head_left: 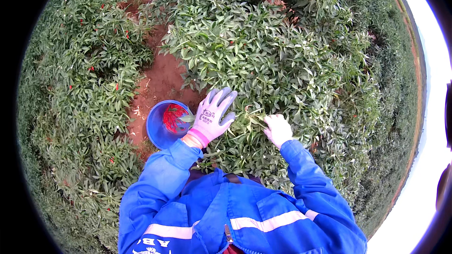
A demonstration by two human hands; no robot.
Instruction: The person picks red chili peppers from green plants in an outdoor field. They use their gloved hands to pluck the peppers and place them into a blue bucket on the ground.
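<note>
My left hand [214, 114], in a pink glove with grey fingertips, reaches over the leaves of a chili pepper plant [245, 42]. It is open, its thumb held away from the other fingers, and nothing shows in it. To its right, my right hand [278, 130] looks pale and washed out by the light. Its fingers are closed on a leafy pepper branch [256, 121] at the near side of the plant. Beside my left wrist stands a blue bucket [155, 130], with a pile of red chili peppers [174, 117] inside.
A strip of reddish soil [162, 77] runs between the plant rows, and the bucket stands on it. The left row [89, 94] carries scattered red peppers among its leaves. Dense foliage [348, 89] spreads to the right, up to a dirt edge and bright sky.
</note>
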